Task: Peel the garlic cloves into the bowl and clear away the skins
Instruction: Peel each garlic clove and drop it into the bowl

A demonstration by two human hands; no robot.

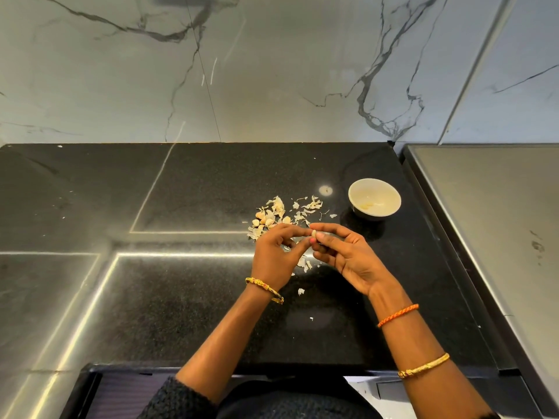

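Covering most of the garlic clove [313,234], the fingertips of both hands leave only a pale end exposed. Right hand [341,255] pinches the clove between thumb and forefinger; left hand [276,255] has curled fingers meeting it from the other side, nipping at its end. Both are held above the black counter [181,297], just in front of the heap of skins [284,214] (unpeeled cloves mixed in, count unclear). White bowl [374,198] stands beyond the right hand, holding a few pale peeled pieces, indistinct.
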